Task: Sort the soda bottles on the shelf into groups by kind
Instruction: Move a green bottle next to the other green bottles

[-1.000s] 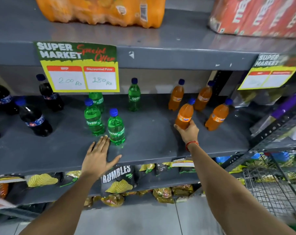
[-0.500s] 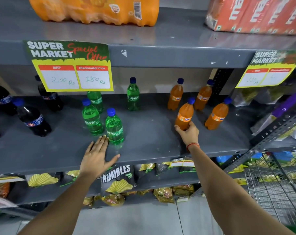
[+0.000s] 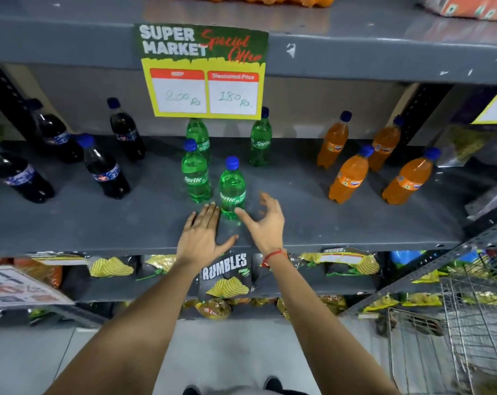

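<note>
So the shelf (image 3: 298,229) is basically sorted into three clumps at this point: dark cola bottles (image 3: 106,171) on the left, green Sprite bottles in the middle, orange Fanta bottles (image 3: 348,178) on the right, with decent gaps between the groups. Nothing looks mixed in with the wrong kind.

The left hand (image 3: 203,238) lies flat, palm down on the front edge of the shelf, fingers together and thumb out, not holding anything; its fingertips end just beside the base of the front Sprite bottle (image 3: 232,189). The right hand (image 3: 265,220) is spread wide, fingers curled and apart, thumb pointing toward that same bottle's base. It looks near it but not closed on it, so empty too.

Best guess on the step: the person is tidying the green group, and the front bottle is the target. The other three Sprites sit further back, one of them (image 3: 260,141) off to the right near the back, partly under the hanging price sign (image 3: 203,72).

The next move probably calls for closing the right hand around the front bottle's lower body and sliding or lifting it tighter against its neighbour (image 3: 195,175). These are tall, narrow bottles, so a push low down is safer than a nudge near the cap, which could tip it into the others.
</note>
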Action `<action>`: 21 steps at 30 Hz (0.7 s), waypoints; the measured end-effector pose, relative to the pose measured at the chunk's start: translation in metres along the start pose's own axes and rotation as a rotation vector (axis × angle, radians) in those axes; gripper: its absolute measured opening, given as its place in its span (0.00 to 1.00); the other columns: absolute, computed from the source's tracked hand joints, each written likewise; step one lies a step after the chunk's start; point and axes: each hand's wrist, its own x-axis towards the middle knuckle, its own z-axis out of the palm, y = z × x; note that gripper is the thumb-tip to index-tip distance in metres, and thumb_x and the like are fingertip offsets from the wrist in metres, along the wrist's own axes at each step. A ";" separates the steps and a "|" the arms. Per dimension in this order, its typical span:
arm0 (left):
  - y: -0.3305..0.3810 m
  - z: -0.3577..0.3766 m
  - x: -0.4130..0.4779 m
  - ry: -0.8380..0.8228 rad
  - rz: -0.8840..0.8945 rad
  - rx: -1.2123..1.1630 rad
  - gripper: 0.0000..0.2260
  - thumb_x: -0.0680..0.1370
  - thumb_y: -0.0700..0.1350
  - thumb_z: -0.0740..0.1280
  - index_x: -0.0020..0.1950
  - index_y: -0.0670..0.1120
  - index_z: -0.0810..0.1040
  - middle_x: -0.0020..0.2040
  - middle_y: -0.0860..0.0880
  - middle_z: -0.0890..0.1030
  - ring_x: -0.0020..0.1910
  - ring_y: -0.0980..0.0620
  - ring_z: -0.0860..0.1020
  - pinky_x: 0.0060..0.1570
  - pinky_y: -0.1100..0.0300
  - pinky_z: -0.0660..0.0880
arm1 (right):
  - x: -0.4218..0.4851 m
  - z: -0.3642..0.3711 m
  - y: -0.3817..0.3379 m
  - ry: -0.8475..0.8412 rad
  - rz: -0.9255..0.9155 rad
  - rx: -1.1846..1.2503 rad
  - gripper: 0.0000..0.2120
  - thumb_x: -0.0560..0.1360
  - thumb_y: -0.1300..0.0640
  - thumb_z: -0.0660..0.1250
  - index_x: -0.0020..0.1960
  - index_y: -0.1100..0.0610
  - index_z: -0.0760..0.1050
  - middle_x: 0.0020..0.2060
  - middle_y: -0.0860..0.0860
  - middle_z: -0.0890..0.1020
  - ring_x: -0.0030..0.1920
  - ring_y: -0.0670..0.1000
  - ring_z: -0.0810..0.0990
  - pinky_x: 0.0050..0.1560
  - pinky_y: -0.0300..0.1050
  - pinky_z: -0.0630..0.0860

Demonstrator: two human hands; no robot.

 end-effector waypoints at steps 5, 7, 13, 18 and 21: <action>-0.001 0.002 -0.003 0.012 0.021 -0.037 0.40 0.73 0.67 0.49 0.69 0.35 0.66 0.69 0.38 0.69 0.69 0.43 0.66 0.67 0.45 0.61 | 0.004 0.035 -0.009 -0.043 -0.017 -0.051 0.30 0.64 0.50 0.77 0.60 0.62 0.70 0.53 0.58 0.76 0.57 0.56 0.74 0.58 0.42 0.68; -0.002 0.003 -0.003 0.016 0.021 -0.042 0.39 0.73 0.67 0.50 0.69 0.35 0.66 0.69 0.38 0.69 0.69 0.43 0.67 0.67 0.45 0.61 | 0.005 0.039 -0.008 -0.022 -0.022 -0.078 0.26 0.64 0.50 0.77 0.55 0.61 0.72 0.50 0.58 0.78 0.55 0.58 0.75 0.57 0.48 0.71; -0.003 0.004 -0.003 0.029 0.017 -0.019 0.42 0.72 0.70 0.46 0.71 0.38 0.62 0.72 0.40 0.66 0.71 0.45 0.63 0.69 0.47 0.58 | 0.023 0.025 -0.004 0.005 -0.043 -0.172 0.21 0.64 0.50 0.77 0.48 0.63 0.74 0.45 0.60 0.81 0.50 0.59 0.77 0.51 0.48 0.71; -0.003 0.006 -0.003 0.013 0.010 0.023 0.45 0.71 0.72 0.38 0.73 0.39 0.59 0.75 0.43 0.60 0.74 0.48 0.56 0.71 0.49 0.53 | 0.054 -0.001 0.005 0.036 0.000 -0.210 0.22 0.64 0.51 0.77 0.48 0.65 0.75 0.45 0.62 0.81 0.50 0.62 0.78 0.51 0.52 0.73; -0.004 0.006 -0.002 0.018 0.013 0.030 0.47 0.70 0.72 0.34 0.74 0.40 0.57 0.75 0.44 0.58 0.74 0.48 0.55 0.71 0.50 0.51 | 0.067 -0.010 0.012 0.002 0.000 -0.247 0.22 0.65 0.52 0.77 0.49 0.65 0.74 0.47 0.62 0.81 0.52 0.62 0.77 0.53 0.51 0.72</action>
